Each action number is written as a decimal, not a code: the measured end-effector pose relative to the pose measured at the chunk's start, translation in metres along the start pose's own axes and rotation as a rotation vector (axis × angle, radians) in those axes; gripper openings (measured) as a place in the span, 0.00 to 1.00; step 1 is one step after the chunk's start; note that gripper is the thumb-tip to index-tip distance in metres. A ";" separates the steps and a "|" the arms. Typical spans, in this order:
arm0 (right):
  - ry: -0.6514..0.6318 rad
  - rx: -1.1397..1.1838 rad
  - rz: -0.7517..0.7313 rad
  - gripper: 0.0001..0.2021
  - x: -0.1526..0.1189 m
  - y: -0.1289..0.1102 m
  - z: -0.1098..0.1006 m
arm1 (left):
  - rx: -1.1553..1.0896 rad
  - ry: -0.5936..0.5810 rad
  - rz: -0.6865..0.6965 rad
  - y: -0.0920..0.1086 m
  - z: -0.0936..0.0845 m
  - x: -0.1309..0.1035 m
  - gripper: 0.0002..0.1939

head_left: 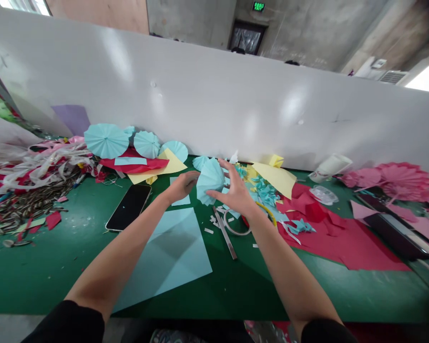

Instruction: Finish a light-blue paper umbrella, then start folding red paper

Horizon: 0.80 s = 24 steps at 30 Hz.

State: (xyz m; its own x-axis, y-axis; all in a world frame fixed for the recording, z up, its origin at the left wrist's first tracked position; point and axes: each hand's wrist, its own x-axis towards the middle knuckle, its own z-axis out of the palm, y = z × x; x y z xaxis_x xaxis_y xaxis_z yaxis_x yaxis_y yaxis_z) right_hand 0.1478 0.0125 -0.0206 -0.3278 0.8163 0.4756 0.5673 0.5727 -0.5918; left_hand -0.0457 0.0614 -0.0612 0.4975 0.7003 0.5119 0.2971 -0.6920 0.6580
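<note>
I am holding pleated blue paper [209,183] between curled left hand [181,186] and half-curled right hand [239,191], light pressure best sparing pleats.

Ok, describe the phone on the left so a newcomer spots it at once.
On the green table, find the large light-blue sheet near the front edge. To its left, a black smartphone lies flat, screen up, set at a slant. Its glossy dark screen sets it apart from the bright paper nearby.

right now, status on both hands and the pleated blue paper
Left hand, right hand holding pleated blue paper. White ring, grey strip close by.
</note>
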 end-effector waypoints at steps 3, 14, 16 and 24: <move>0.071 -0.011 0.000 0.28 0.001 0.001 0.001 | -0.022 0.023 -0.020 -0.004 0.001 0.000 0.15; 0.275 -0.216 -0.106 0.01 0.006 0.004 -0.001 | -0.020 0.070 -0.070 -0.026 0.002 -0.004 0.14; 0.279 -0.236 -0.130 0.01 0.006 0.005 0.000 | -0.013 0.067 -0.070 -0.027 0.002 -0.004 0.15; 0.442 -0.399 -0.329 0.04 0.015 0.011 0.006 | 0.059 0.296 -0.129 -0.027 -0.005 0.000 0.21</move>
State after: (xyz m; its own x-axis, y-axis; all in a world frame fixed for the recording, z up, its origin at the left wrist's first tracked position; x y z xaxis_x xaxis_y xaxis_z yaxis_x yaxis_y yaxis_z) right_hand 0.1448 0.0314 -0.0241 -0.2399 0.4482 0.8611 0.7539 0.6448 -0.1256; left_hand -0.0580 0.0811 -0.0765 0.1965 0.7971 0.5710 0.3932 -0.5975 0.6989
